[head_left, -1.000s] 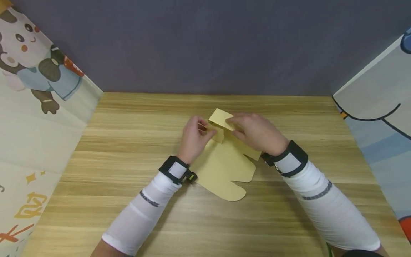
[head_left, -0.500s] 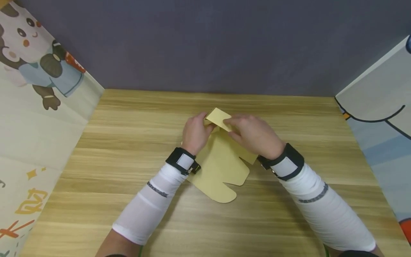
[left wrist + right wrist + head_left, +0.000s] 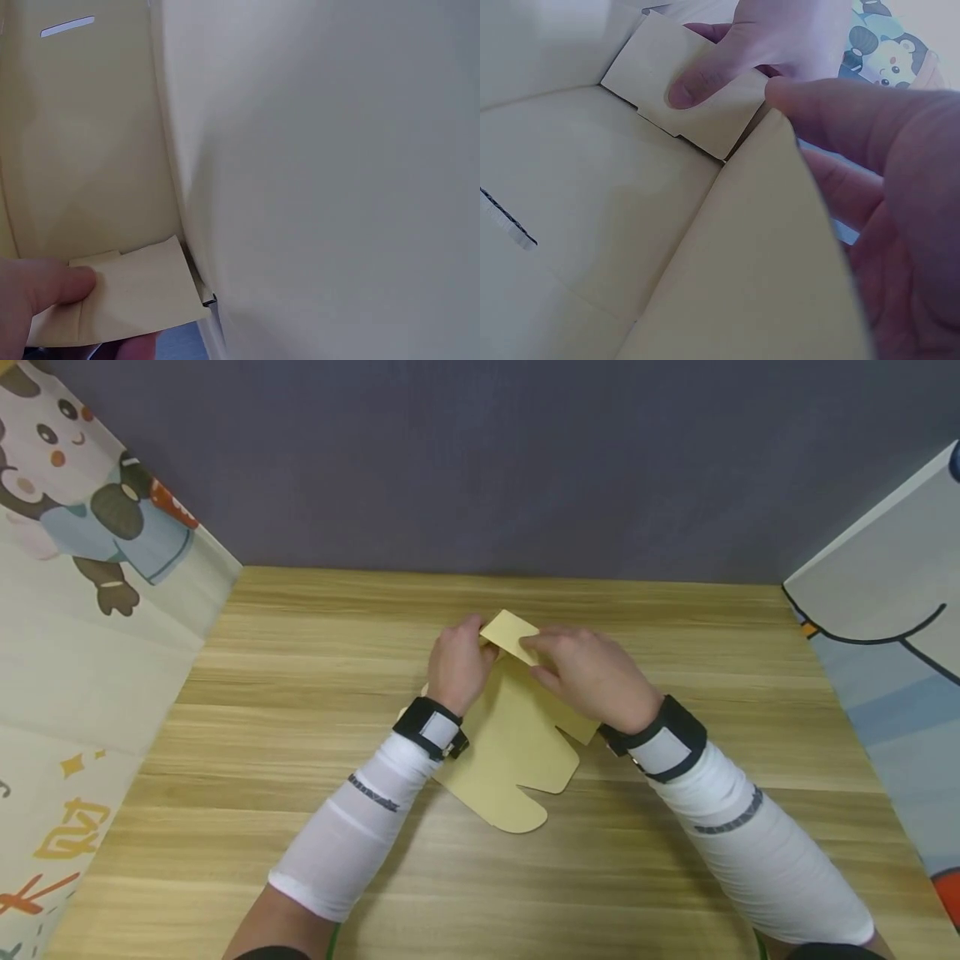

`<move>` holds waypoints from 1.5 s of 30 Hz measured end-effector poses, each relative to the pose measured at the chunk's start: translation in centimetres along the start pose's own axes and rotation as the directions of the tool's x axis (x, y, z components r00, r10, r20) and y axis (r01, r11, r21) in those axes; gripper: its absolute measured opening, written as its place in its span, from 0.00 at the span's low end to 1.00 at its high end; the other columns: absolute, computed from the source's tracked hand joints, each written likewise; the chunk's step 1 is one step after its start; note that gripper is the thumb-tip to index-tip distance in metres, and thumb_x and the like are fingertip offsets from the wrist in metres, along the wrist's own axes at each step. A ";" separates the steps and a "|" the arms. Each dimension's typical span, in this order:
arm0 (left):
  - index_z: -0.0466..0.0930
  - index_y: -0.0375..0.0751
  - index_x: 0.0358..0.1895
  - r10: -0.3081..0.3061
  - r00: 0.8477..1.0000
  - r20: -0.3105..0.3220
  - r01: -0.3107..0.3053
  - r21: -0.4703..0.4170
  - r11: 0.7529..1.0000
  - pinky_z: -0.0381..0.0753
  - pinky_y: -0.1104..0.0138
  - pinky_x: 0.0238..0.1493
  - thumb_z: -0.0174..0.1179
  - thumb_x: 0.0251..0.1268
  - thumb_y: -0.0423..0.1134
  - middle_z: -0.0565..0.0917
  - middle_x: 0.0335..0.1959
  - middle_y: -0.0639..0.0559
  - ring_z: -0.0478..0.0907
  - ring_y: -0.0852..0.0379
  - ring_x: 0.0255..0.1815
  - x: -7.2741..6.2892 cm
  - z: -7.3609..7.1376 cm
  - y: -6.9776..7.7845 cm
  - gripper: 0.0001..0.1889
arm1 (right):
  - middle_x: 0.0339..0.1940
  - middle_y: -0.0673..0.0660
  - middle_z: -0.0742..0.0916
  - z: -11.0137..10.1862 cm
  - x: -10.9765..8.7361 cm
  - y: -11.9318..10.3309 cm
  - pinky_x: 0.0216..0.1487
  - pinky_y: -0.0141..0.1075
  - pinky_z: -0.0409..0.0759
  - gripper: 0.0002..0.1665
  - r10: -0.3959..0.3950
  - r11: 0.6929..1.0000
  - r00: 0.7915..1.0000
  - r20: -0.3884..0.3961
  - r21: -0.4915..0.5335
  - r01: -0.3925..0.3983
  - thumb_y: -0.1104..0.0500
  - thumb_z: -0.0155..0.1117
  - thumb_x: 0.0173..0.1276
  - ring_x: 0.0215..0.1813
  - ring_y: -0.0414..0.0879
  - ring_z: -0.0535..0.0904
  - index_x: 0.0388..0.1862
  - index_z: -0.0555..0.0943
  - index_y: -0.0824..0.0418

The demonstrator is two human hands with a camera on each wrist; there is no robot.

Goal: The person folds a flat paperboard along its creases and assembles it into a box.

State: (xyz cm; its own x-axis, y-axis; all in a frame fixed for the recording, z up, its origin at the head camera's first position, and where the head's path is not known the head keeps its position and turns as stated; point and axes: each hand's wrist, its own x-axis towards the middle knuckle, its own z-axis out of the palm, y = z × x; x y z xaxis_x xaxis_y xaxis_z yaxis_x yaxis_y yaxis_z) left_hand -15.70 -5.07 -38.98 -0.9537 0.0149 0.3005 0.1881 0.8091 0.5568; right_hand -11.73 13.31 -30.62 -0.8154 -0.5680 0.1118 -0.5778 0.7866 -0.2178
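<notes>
A partly folded, pale yellow cardboard box with cut-out tabs stands over the wooden table between both hands. My left hand pinches a small end flap, thumb on its inner face and fingers behind. In the right wrist view this flap lies across the end of the box, close to the edge of a side panel. My right hand grips that panel's top corner between thumb and fingers. A narrow slot shows in another panel. The left fingertips are hidden behind the cardboard in the head view.
The wood-grain table extends around the box on all sides. A dark grey panel rises behind its far edge. Cartoon-printed sheets flank the table on left and right.
My left hand has moved up and inward with the small flap, now mostly behind the upper panel. The box has shifted slightly left. My right hand keeps its grip, moving a little left.
</notes>
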 end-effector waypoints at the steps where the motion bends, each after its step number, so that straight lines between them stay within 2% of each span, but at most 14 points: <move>1: 0.81 0.45 0.42 -0.001 1.000 -0.003 0.001 0.004 1.000 0.80 0.60 0.23 0.68 0.56 0.41 0.88 0.33 0.49 0.83 0.50 0.27 0.0 0.0 0.0 0.11 | 0.54 0.57 0.85 0.0 0.0 0.0 0.47 0.46 0.83 0.23 0.000 1.000 1.000 -0.001 -0.002 0.000 0.56 0.67 0.65 0.49 0.51 0.83 0.59 0.80 0.57; 10: 0.81 0.43 0.40 0.007 1.000 -0.021 -0.007 0.013 1.000 0.81 0.61 0.24 0.72 0.54 0.41 0.88 0.33 0.47 0.84 0.50 0.27 0.2 0.1 0.1 0.13 | 0.56 0.57 0.84 0.0 -0.1 -0.2 0.48 0.46 0.83 0.23 0.009 1.000 1.000 0.001 -0.015 -0.009 0.54 0.67 0.66 0.51 0.51 0.83 0.59 0.80 0.56; 18: 0.82 0.43 0.42 0.025 1.000 -0.013 -0.025 0.002 1.000 0.82 0.62 0.27 0.72 0.53 0.38 0.88 0.35 0.47 0.85 0.50 0.29 0.2 0.0 0.1 0.13 | 0.52 0.57 0.85 0.1 -0.3 -0.2 0.44 0.45 0.83 0.22 -0.018 1.000 1.000 -0.021 -0.004 0.018 0.56 0.67 0.65 0.45 0.50 0.84 0.58 0.80 0.57; 28: 0.81 0.43 0.39 0.021 1.000 -0.023 -0.022 -0.050 0.999 0.81 0.63 0.26 0.70 0.53 0.36 0.88 0.34 0.49 0.83 0.53 0.28 -0.3 0.1 -0.3 0.11 | 0.55 0.57 0.84 0.3 -0.6 0.0 0.49 0.45 0.83 0.21 -0.020 1.000 1.000 -0.025 0.018 0.020 0.55 0.67 0.65 0.51 0.51 0.83 0.57 0.81 0.56; 37: 0.80 0.42 0.41 0.006 1.000 0.003 -0.006 -0.055 0.998 0.82 0.61 0.27 0.71 0.52 0.34 0.87 0.34 0.47 0.84 0.50 0.29 -0.1 0.1 -0.2 0.13 | 0.52 0.56 0.85 0.4 -0.7 -0.1 0.45 0.44 0.83 0.21 -0.034 0.999 0.998 -0.048 0.008 0.035 0.56 0.68 0.64 0.46 0.49 0.84 0.56 0.82 0.57; 45: 0.79 0.42 0.37 0.016 1.000 -0.017 -0.017 -0.051 0.999 0.82 0.62 0.26 0.70 0.53 0.35 0.87 0.32 0.47 0.84 0.51 0.29 -0.1 0.1 0.1 0.11 | 0.54 0.58 0.84 0.2 -0.8 -0.1 0.47 0.46 0.83 0.21 -0.035 0.999 0.999 -0.033 0.024 0.036 0.56 0.67 0.65 0.48 0.51 0.84 0.57 0.81 0.57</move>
State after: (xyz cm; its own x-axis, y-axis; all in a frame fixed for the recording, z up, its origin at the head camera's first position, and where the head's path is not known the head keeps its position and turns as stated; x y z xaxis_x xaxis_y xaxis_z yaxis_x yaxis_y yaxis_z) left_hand -15.66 -4.97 -39.03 -0.9463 0.0181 0.3227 0.2161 0.7779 0.5901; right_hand -11.06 13.62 -30.92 -0.7955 -0.5867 0.1516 -0.6055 0.7598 -0.2367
